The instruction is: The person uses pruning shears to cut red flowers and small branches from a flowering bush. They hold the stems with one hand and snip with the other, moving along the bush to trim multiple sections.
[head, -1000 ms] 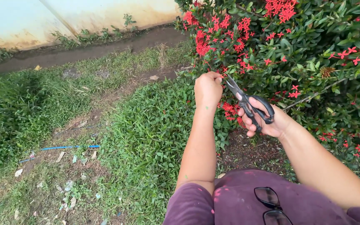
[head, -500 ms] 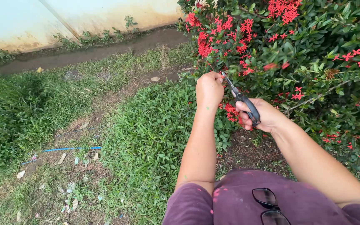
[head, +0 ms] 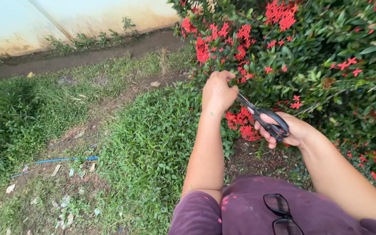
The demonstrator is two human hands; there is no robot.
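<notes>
A dense green shrub with clusters of small red flowers fills the upper right. My left hand is closed around a twig at the shrub's lower left edge. My right hand grips black-handled scissors, fingers through the loops. The metal blades point up and left toward my left hand, and their tips are hidden behind it. A red flower cluster hangs just below the scissors.
Low green ground cover spreads under my left arm. A bare dirt strip with litter and a thin blue rod lies to the left. A pale stained wall runs along the top. Dark glasses hang on my maroon shirt.
The scissors closed on the stem beside my left hand half a second ago, and now their handles are spread again. My right hand has dropped slightly lower and to the right.
</notes>
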